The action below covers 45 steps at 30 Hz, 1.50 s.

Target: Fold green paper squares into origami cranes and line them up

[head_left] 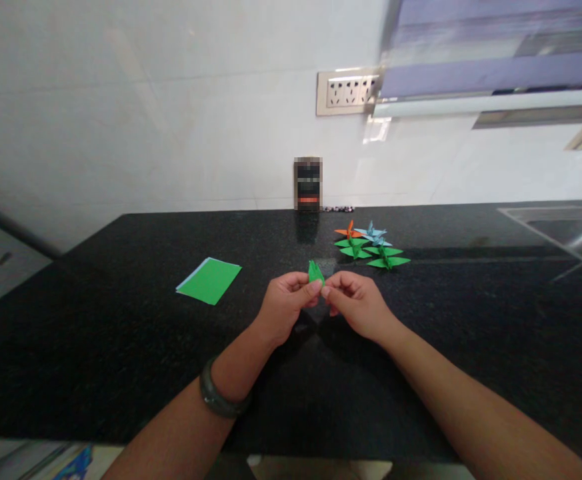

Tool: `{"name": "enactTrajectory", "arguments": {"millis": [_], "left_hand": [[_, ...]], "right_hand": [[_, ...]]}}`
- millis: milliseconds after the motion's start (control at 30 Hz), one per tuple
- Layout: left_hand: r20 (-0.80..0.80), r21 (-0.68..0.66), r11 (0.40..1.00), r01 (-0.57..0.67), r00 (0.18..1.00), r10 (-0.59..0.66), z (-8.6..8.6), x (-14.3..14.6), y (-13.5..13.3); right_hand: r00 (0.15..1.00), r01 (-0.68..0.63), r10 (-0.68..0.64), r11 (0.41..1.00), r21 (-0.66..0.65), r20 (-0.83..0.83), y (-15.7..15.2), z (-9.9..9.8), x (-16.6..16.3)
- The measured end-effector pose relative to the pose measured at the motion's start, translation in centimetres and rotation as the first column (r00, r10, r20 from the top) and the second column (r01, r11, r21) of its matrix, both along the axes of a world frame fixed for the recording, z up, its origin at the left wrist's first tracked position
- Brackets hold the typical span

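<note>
Both my hands meet over the middle of the black counter. My left hand and my right hand each pinch a small folded green paper piece, which sticks up between the fingertips. A dark band circles my left wrist. Behind my right hand lie several finished paper cranes in green, orange and light blue. A stack of square paper sheets, green on top, lies flat to the left of my hands.
A small dark blurred device stands against the white wall at the counter's back. A wall socket plate is above it. A steel sink sits at the far right.
</note>
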State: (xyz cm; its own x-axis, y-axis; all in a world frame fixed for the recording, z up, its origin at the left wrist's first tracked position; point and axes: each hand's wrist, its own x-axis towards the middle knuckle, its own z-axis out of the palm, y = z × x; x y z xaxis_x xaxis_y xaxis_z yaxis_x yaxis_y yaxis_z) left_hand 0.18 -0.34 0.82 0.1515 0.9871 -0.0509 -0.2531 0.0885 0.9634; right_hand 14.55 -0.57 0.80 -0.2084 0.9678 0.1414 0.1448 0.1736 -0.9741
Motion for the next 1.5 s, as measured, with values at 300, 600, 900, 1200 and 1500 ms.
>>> {"name": "enactTrajectory", "arguments": {"millis": [300, 600, 900, 1200, 1500], "left_hand": [[-0.116, 0.024, 0.988, 0.156, 0.982, -0.152, 0.0, -0.3, 0.1], [0.048, -0.055, 0.970, 0.238, 0.971, -0.235, -0.3, -0.2, 0.1], [0.028, -0.054, 0.970, 0.235, 0.972, -0.234, -0.2, -0.2, 0.0], [-0.071, 0.005, 0.987, 0.163, 0.984, -0.162, -0.3, -0.3, 0.3], [-0.100, -0.016, 0.988, 0.156, 0.983, -0.157, -0.4, -0.4, 0.2]], "right_hand": [[0.980, -0.008, 0.014, 0.999, 0.032, -0.198, 0.6, -0.1, 0.1], [0.956, -0.014, 0.027, 0.999, 0.045, -0.291, 0.7, -0.1, 0.4], [0.971, -0.004, 0.029, 0.994, 0.105, -0.236, 0.9, -0.2, 0.5], [0.997, 0.030, -0.012, 0.965, 0.259, -0.071, 0.9, -0.7, 0.7], [0.979, 0.028, -0.104, 0.924, 0.382, 0.178, 0.8, -0.5, 1.0]]}}
